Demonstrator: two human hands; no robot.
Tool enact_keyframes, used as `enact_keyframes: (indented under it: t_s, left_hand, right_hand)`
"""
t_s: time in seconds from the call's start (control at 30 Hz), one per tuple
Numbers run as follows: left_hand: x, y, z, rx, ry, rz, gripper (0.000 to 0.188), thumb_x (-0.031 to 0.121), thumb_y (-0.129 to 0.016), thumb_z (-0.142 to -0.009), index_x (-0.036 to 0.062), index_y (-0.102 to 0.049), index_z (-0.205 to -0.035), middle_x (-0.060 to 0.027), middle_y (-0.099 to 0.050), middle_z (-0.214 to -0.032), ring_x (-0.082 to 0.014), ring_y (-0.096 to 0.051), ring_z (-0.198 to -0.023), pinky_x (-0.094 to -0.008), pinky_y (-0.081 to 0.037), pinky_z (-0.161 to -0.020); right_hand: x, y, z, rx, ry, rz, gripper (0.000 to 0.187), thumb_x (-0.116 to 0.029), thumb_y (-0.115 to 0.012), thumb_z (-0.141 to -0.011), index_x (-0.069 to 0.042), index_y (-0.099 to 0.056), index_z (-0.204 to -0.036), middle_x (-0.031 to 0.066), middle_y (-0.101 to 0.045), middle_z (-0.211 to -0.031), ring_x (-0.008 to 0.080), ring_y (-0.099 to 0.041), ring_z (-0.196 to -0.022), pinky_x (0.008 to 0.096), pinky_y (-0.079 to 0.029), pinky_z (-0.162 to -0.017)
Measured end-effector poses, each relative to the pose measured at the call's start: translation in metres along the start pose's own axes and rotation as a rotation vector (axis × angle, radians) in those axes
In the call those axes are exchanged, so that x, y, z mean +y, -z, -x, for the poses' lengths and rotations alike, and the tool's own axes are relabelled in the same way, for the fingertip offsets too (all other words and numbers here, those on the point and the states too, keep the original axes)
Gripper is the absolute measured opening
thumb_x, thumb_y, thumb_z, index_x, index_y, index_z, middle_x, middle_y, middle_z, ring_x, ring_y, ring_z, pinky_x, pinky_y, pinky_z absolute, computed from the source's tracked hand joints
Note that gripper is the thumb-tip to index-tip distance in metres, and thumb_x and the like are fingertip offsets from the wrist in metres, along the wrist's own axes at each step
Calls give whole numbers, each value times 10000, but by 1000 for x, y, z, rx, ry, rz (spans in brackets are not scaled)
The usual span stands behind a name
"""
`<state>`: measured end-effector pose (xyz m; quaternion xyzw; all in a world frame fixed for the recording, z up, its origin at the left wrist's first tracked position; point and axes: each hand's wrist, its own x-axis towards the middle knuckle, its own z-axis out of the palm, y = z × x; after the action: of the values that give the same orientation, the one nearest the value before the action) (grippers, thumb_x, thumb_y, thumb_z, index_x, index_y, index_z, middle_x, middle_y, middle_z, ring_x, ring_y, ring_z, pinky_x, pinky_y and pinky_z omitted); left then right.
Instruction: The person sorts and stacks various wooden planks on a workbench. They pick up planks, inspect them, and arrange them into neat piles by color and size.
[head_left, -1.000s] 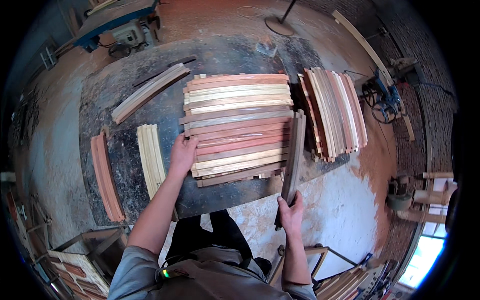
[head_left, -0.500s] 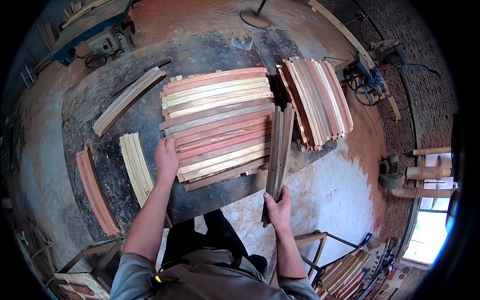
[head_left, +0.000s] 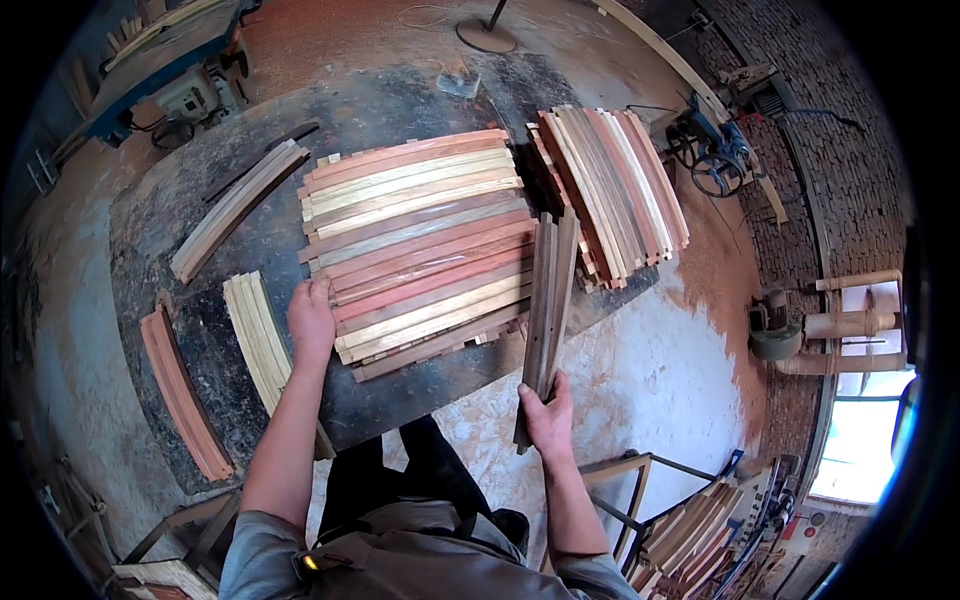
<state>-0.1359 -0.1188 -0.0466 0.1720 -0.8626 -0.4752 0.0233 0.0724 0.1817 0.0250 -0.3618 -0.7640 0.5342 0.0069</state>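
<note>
A broad stack of slightly curved wooden strips (head_left: 415,210), in red, cream and brown tones, lies across the dark work table (head_left: 400,400). At its left end my left hand (head_left: 312,322) is closed, with its fingers pressed together on the end of a reddish strip; the fingertips are partly hidden. Out past the stack's near right corner, my right hand (head_left: 548,412) grips the lower part of dark brown grooved wooden strips (head_left: 545,310). These are held together lengthwise, tilted upward, their far ends beside the stack's right edge.
A second strip stack (head_left: 615,195) stands to the right. Cream strips (head_left: 258,335), reddish strips (head_left: 185,390) and grey-brown strips (head_left: 240,205) lie at the left. Behind are a blue machine (head_left: 165,85) and a round stand base (head_left: 487,36). A rack of wood pieces (head_left: 690,530) stands low right.
The view has shifted, so the table and stacks appear farther left. My left hand stays at the stack's left end, and my right hand keeps its grip on the dark strips.
</note>
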Motion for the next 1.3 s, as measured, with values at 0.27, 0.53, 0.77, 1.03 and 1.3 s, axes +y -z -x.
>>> enact_keyframes:
  t_s: [0.27,0.53,0.77,1.03,1.3]
  left_hand:
    - [-52,47,-18,-58,42,159,366,292,-550,-980,-55,-638,-1053,-128,-673,-914,-202,-615,-867,-323,-471,-853]
    - [31,98,3,-270,-493,-571,753,291,-767,-768,1,-451,-1387,-248,-470,-1364,-375,-465,-1260,-437,-369,-1090]
    - [51,83,-5,-517,-703,-768,892,158,-813,-670,-2,-382,-1434,-256,-445,-1357,-417,-434,-1266,-446,-348,-1116]
    - [34,112,-15,-504,-702,-850,998,212,-841,-641,-29,-332,-1464,-239,-489,-1283,-399,-476,-1204,-445,-386,-1064]
    - [47,79,-13,-499,-692,-801,961,263,-827,-630,19,-390,-1450,-222,-524,-1234,-396,-507,-1159,-452,-407,-1033]
  right_hand:
    - [11,18,4,49,-46,-53,595,-130,-725,-855,74,-434,-1333,131,-622,-1123,188,-595,-988,323,-482,-890]
    - [25,28,2,48,-43,-16,573,-136,-736,-835,55,-467,-1304,129,-633,-1064,195,-599,-952,335,-489,-870]
    - [2,22,2,50,22,8,574,-190,-748,-826,67,-484,-1266,161,-639,-1084,215,-608,-961,359,-495,-868]
    - [18,22,10,80,22,29,643,-217,-760,-808,73,-466,-1301,208,-647,-1071,268,-631,-963,374,-498,-875]
    - [12,21,17,-9,-46,61,686,-204,-761,-811,87,-430,-1337,208,-640,-1116,259,-627,-1007,365,-491,-901]
